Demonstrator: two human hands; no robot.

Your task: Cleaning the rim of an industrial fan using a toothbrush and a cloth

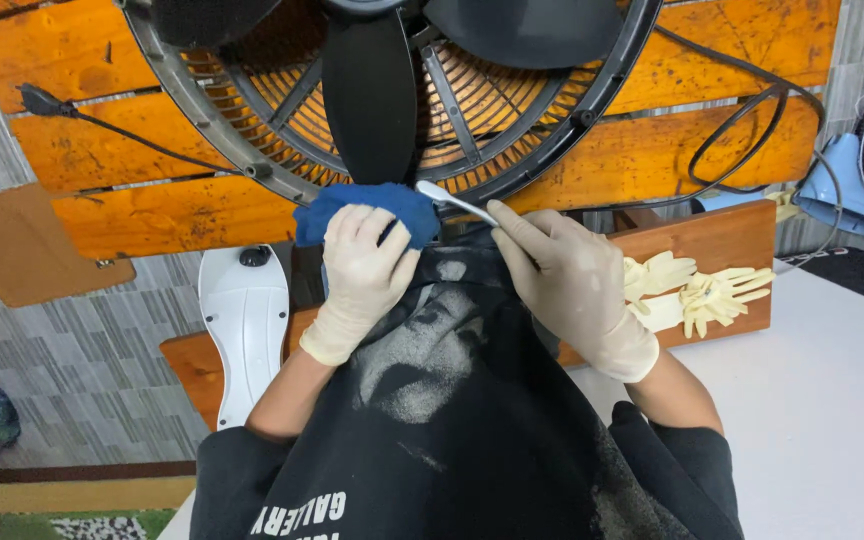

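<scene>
A large black fan (372, 90) with its front guard off lies in front of me, blades exposed over a grey rear grille (512, 110). My left hand (362, 275), in a pale latex glove, presses a blue cloth (367, 205) against the tip of the lower blade. My right hand (577, 285), also gloved, pinches a thin white tool like a toothbrush (452, 200), its head pointing at the grille's rim beside the cloth.
An orange wooden pallet (152, 150) lies under the fan. A white plastic fan part (245, 320) rests at left. Spare yellow gloves (702, 295) lie on a wooden board at right, near a white table (832, 400), black cable (742, 120) and blue object (837, 195).
</scene>
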